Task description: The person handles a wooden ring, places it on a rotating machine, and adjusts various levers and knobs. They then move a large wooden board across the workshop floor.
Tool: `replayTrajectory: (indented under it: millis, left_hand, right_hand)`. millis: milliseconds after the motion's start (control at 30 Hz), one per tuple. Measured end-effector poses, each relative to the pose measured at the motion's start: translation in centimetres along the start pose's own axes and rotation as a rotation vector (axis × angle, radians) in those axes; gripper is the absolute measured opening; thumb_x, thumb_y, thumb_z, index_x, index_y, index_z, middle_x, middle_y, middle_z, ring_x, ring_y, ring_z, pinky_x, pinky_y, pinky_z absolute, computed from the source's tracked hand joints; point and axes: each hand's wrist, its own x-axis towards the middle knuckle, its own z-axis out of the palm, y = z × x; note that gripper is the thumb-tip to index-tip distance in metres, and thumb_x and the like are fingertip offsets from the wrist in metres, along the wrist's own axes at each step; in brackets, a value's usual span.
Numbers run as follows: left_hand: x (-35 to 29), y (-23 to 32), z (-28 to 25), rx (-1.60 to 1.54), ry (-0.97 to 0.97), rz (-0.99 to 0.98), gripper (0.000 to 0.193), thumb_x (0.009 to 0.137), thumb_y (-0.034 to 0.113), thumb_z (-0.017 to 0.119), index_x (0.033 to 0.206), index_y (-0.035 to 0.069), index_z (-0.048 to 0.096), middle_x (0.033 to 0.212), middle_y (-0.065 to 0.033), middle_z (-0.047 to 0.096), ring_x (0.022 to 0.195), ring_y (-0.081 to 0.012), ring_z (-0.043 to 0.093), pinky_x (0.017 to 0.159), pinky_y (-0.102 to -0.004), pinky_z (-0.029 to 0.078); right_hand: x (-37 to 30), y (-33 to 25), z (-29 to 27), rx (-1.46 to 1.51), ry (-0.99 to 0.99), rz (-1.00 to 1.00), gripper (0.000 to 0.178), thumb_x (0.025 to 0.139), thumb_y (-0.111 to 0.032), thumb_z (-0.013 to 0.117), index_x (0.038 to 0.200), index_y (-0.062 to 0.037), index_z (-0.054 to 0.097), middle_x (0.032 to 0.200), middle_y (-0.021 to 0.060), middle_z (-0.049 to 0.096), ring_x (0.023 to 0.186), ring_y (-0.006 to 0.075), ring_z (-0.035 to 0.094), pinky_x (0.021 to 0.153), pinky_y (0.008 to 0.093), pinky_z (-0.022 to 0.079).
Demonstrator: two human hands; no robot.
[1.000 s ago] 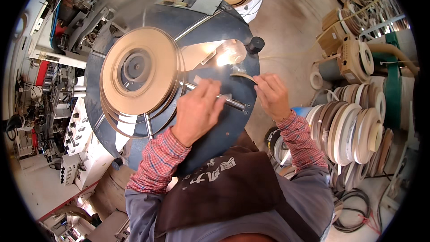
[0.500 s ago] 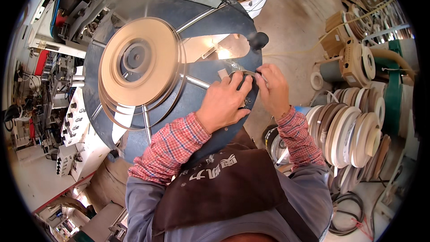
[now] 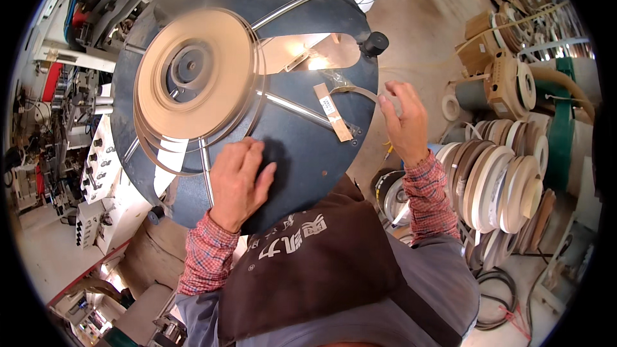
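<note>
My left hand (image 3: 238, 177) has uncovered the labelled piece (image 3: 331, 113), right on the dark disc (image 3: 292, 164); its fingers curl near the tan coil (image 3: 225, 80). My right hand (image 3: 406, 123), half open, is beside the curved strip (image 3: 357, 90); whether either grips, I can't tell.

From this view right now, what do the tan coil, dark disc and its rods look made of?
Tan coil: likely plastic or paper, matte; thin layers, loose outer turns in smooth arcs.
Dark disc: probably painted metal, possibly plastic; smooth, faint sheen, small scuffs.
Rods: likely polished metal; bright streaked highlights.
</note>
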Motion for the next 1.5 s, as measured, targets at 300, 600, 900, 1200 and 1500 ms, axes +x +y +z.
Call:
replayTrajectory:
  millis: [300, 600, 900, 1200, 1500]
  left_hand:
    - [-3.5, -2.2, -0.5, 0.272, 0.035, -0.131, 0.04, 0.075, 0.006, 0.074, 0.113, -0.001, 0.063, 0.112, -0.0146, 0.061, 0.101, -0.0341, 0.057, 0.085, -0.0421, 0.047]
    - [-7.5, -6.3, -2.5, 0.519, -0.081, -0.115, 0.011, 0.084, 0.007, 0.066, 0.084, 0.004, 0.056, 0.082, -0.0112, 0.051, 0.082, -0.0304, 0.053, 0.076, -0.0421, 0.043]
    - [-11.9, -8.8, -6.2, 0.474, -0.208, -0.03, 0.011, 0.085, 0.006, 0.063, 0.08, 0.005, 0.053, 0.08, -0.0115, 0.052, 0.075, -0.0316, 0.057, 0.07, -0.0421, 0.045]
    - [-18.2, -14.0, -14.9, 0.299, -0.084, -0.094, 0.009, 0.082, 0.001, 0.065, 0.082, 0.003, 0.056, 0.081, -0.0151, 0.055, 0.076, -0.0366, 0.057, 0.068, -0.0469, 0.045]
    - [-26.4, -22.7, -22.3, 0.357, -0.062, -0.186, 0.012, 0.078, -0.001, 0.068, 0.085, 0.002, 0.059, 0.083, -0.0143, 0.058, 0.081, -0.0358, 0.057, 0.072, -0.045, 0.045]
  right_hand:
    - [-0.7, -3.5, -1.3, -0.017, 0.019, -0.141, 0.018, 0.085, -0.005, 0.067, 0.102, 0.002, 0.065, 0.095, 0.0163, 0.065, 0.088, 0.0351, 0.062, 0.076, 0.0407, 0.049]
    - [-2.5, -8.8, 2.2, 0.238, -0.129, -0.238, 0.016, 0.081, -0.003, 0.069, 0.096, -0.0009, 0.067, 0.093, 0.0129, 0.066, 0.085, 0.0309, 0.063, 0.075, 0.0401, 0.051]
    - [-6.5, -21.6, 17.4, 0.018, -0.414, -0.709, 0.021, 0.078, -0.013, 0.067, 0.097, -0.0068, 0.064, 0.109, 0.0074, 0.06, 0.107, 0.0246, 0.055, 0.087, 0.039, 0.045]
    - [-7.4, -22.9, 20.9, 0.215, -0.405, -0.702, 0.009, 0.079, -0.012, 0.067, 0.087, -0.0075, 0.064, 0.111, 0.0067, 0.061, 0.113, 0.0267, 0.055, 0.092, 0.0411, 0.044]
    - [-5.8, -24.2, 21.5, 0.219, -0.442, -0.675, 0.007, 0.082, -0.01, 0.068, 0.087, -0.0062, 0.064, 0.11, 0.0064, 0.062, 0.11, 0.0284, 0.056, 0.093, 0.0431, 0.042]
